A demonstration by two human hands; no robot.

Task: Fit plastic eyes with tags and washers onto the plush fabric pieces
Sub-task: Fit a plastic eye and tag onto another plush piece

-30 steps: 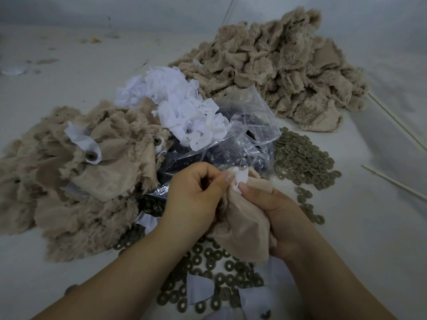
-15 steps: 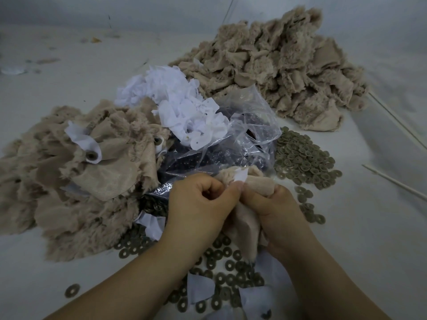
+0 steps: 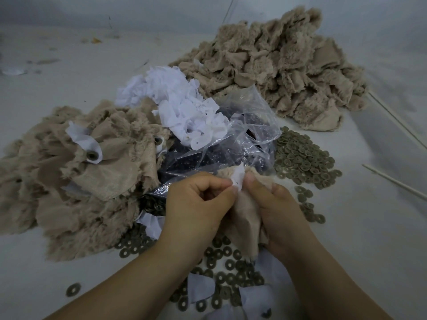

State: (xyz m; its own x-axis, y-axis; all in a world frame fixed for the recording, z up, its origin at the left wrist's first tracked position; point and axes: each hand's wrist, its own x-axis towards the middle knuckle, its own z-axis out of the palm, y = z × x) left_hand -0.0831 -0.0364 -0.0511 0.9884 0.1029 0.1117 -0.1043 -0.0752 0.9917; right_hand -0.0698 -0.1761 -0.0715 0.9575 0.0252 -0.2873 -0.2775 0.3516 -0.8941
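Both hands meet over the washers: left hand [image 3: 198, 204] pinches a white tag [image 3: 238, 179] against the plush piece [image 3: 245, 218] gripped in the right hand [image 3: 275, 211]. Tag-fitting step, I'd say; next needs a washer [image 3: 300, 158] pressed on behind

Head view, forward-down, close over table [image 3: 369, 227]

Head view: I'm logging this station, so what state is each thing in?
Left hand: pinches the white tag.
Right hand: grips the plush piece.
White tag: held against the plush piece.
Plush piece: bunched, held above the table.
Plastic bag: open, crumpled.
Washers: loose on the table.
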